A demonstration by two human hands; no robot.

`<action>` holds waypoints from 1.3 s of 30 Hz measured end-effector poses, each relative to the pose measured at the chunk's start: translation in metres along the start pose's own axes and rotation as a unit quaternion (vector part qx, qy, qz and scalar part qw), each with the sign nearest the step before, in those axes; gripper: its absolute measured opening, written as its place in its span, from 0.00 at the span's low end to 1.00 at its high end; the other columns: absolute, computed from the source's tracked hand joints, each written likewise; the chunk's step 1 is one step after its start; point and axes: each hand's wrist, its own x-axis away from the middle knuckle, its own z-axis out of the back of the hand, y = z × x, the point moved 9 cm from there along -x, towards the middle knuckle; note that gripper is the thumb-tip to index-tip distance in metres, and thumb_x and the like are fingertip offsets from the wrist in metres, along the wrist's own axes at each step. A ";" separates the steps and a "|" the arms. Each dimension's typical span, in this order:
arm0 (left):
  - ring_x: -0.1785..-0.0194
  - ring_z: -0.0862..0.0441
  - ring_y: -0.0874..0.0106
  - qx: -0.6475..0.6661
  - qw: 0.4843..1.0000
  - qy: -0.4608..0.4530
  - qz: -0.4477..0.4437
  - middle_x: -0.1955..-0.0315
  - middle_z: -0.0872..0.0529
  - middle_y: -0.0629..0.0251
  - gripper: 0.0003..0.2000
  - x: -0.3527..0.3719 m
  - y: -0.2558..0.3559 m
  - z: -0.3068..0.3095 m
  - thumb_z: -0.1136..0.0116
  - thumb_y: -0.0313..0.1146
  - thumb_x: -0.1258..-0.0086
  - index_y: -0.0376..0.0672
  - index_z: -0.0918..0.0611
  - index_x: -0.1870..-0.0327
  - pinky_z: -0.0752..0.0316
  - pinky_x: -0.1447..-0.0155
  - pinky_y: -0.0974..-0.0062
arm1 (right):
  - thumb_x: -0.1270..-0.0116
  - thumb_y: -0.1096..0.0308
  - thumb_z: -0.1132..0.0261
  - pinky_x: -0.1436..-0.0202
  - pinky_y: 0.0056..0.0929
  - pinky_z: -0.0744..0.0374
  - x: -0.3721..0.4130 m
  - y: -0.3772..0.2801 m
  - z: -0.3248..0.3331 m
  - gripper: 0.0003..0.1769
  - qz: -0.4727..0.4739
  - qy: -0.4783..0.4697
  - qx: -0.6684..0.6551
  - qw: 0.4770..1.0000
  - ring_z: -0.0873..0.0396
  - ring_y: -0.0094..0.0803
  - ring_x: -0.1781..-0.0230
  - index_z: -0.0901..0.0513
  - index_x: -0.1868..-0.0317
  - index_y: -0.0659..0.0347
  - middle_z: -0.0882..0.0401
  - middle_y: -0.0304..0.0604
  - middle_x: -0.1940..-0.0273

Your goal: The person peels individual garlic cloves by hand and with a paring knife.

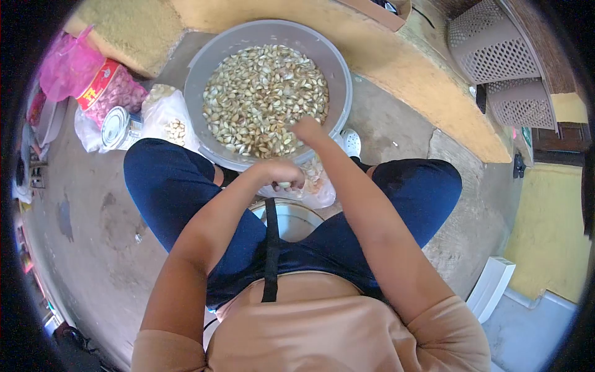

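Observation:
A large grey tub (pixel 194 93) in front of me holds many pale garlic cloves (pixel 263 93), which look wet. My right hand (pixel 308 131) is over the tub's near right part, its fingers bent toward the cloves; what it may hold is too small to make out. Below the tub's near rim, my left hand (pixel 283 175) is closed around a pale clove. Under and beside it lies a clear plastic bag (pixel 319 189) with what looks like peelings. Between my legs is a white basin (pixel 294 222), partly hidden by a black strap.
At the left stand a pink net sack (pixel 114 93), a metal can (pixel 118 129) and a white bag with cloves (pixel 170 121). A white perforated shoe (pixel 351 142) is right of the tub. Grey plastic baskets (pixel 496 53) are at the upper right, beyond a yellow ledge (pixel 427 90).

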 end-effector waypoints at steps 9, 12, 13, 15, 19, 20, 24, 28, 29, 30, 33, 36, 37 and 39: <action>0.74 0.30 0.79 0.146 0.966 0.016 -0.213 0.75 0.25 0.70 0.09 -0.009 -0.002 0.013 0.44 0.31 0.52 0.43 0.23 0.68 0.32 0.75 0.79 | 0.48 0.59 0.42 0.76 0.30 0.27 0.037 -0.234 0.042 0.16 0.306 0.058 -0.170 0.935 0.27 0.35 0.86 0.20 0.73 0.65 0.26 0.49 0.83; 0.75 0.30 0.79 0.145 0.974 0.064 -0.163 0.75 0.25 0.70 0.09 0.014 0.021 0.021 0.43 0.33 0.51 0.43 0.23 0.69 0.33 0.76 0.81 | 0.48 0.57 0.44 0.74 0.31 0.27 0.033 -0.206 0.052 0.16 0.206 0.014 -0.152 0.967 0.25 0.36 0.84 0.19 0.74 0.63 0.25 0.51 0.82; 0.75 0.30 0.79 0.149 0.977 0.077 -0.130 0.76 0.25 0.70 0.09 0.007 0.017 0.025 0.42 0.33 0.51 0.43 0.23 0.69 0.33 0.76 0.81 | 0.48 0.57 0.44 0.73 0.31 0.27 0.030 -0.195 0.057 0.16 0.205 0.021 -0.133 0.969 0.24 0.36 0.83 0.19 0.74 0.63 0.25 0.50 0.82; 0.74 0.31 0.81 0.157 0.978 0.083 -0.112 0.76 0.26 0.72 0.09 0.005 0.014 0.033 0.42 0.34 0.50 0.42 0.24 0.68 0.36 0.77 0.83 | 0.47 0.56 0.45 0.72 0.30 0.27 0.025 -0.169 0.070 0.17 0.204 0.033 -0.095 0.974 0.24 0.35 0.81 0.20 0.75 0.63 0.24 0.49 0.82; 0.76 0.33 0.84 0.270 0.943 0.125 -0.151 0.73 0.24 0.72 0.09 0.026 0.030 0.052 0.46 0.28 0.44 0.42 0.26 0.62 0.42 0.80 0.87 | 0.49 0.56 0.46 0.61 0.39 0.26 0.044 -0.120 0.101 0.22 0.104 -0.085 -0.059 0.989 0.23 0.49 0.70 0.22 0.78 0.73 0.23 0.60 0.74; 0.76 0.33 0.85 0.289 0.933 0.134 -0.167 0.73 0.23 0.71 0.10 0.031 0.035 0.057 0.45 0.28 0.45 0.42 0.27 0.60 0.42 0.80 0.87 | 0.49 0.55 0.45 0.61 0.39 0.26 0.046 -0.108 0.107 0.23 0.121 -0.067 -0.010 0.990 0.23 0.50 0.70 0.22 0.78 0.73 0.23 0.60 0.73; 0.76 0.34 0.85 0.355 0.893 0.152 -0.231 0.70 0.22 0.67 0.14 0.051 0.048 0.074 0.44 0.28 0.44 0.42 0.30 0.57 0.42 0.79 0.88 | 0.44 0.55 0.45 0.70 0.30 0.27 0.068 -0.063 0.114 0.20 0.102 -0.115 0.059 0.986 0.24 0.34 0.73 0.25 0.67 0.69 0.23 0.50 0.73; 0.77 0.35 0.85 0.399 0.854 0.183 -0.279 0.70 0.22 0.66 0.12 0.067 0.056 0.083 0.44 0.27 0.43 0.42 0.30 0.59 0.42 0.78 0.88 | 0.40 0.60 0.45 0.71 0.28 0.28 0.098 -0.049 0.108 0.15 0.101 -0.208 -0.106 0.967 0.27 0.28 0.75 0.28 0.64 0.66 0.26 0.41 0.75; 0.77 0.35 0.85 0.405 0.846 0.192 -0.289 0.70 0.22 0.66 0.12 0.070 0.059 0.084 0.44 0.27 0.43 0.42 0.30 0.59 0.42 0.78 0.89 | 0.39 0.61 0.45 0.72 0.28 0.29 0.100 -0.044 0.103 0.14 0.097 -0.236 -0.167 0.953 0.27 0.26 0.76 0.28 0.64 0.65 0.27 0.39 0.76; 0.77 0.35 0.85 0.398 0.844 0.192 -0.304 0.69 0.22 0.65 0.12 0.071 0.062 0.084 0.44 0.27 0.44 0.41 0.29 0.59 0.42 0.79 0.89 | 0.39 0.61 0.44 0.73 0.26 0.29 0.103 -0.047 0.107 0.13 0.088 -0.220 -0.192 0.953 0.28 0.24 0.76 0.28 0.65 0.64 0.27 0.38 0.76; 0.77 0.34 0.85 0.368 0.848 0.188 -0.333 0.68 0.22 0.66 0.13 0.076 0.069 0.085 0.43 0.26 0.44 0.41 0.29 0.58 0.42 0.79 0.89 | 0.41 0.62 0.42 0.77 0.23 0.31 0.110 -0.059 0.116 0.11 0.057 -0.165 -0.263 0.949 0.29 0.20 0.78 0.28 0.67 0.63 0.28 0.36 0.78; 0.76 0.35 0.86 0.338 0.864 0.182 -0.326 0.69 0.23 0.69 0.16 0.081 0.077 0.081 0.43 0.26 0.44 0.42 0.30 0.53 0.43 0.78 0.90 | 0.43 0.61 0.39 0.83 0.21 0.34 0.111 -0.063 0.118 0.13 0.041 -0.103 -0.306 0.946 0.31 0.20 0.84 0.27 0.69 0.63 0.29 0.36 0.82; 0.76 0.35 0.87 0.342 0.864 0.184 -0.319 0.69 0.24 0.70 0.17 0.086 0.082 0.078 0.43 0.25 0.44 0.42 0.30 0.53 0.43 0.78 0.90 | 0.44 0.60 0.38 0.85 0.21 0.35 0.109 -0.063 0.117 0.14 0.053 -0.086 -0.304 0.947 0.32 0.21 0.87 0.27 0.69 0.64 0.30 0.37 0.84; 0.76 0.35 0.87 0.326 0.864 0.213 -0.318 0.70 0.25 0.71 0.17 0.091 0.084 0.076 0.43 0.25 0.44 0.42 0.29 0.53 0.42 0.78 0.89 | 0.46 0.60 0.36 0.87 0.22 0.35 0.108 -0.065 0.116 0.15 0.056 -0.069 -0.307 0.948 0.33 0.22 0.90 0.26 0.70 0.65 0.30 0.37 0.87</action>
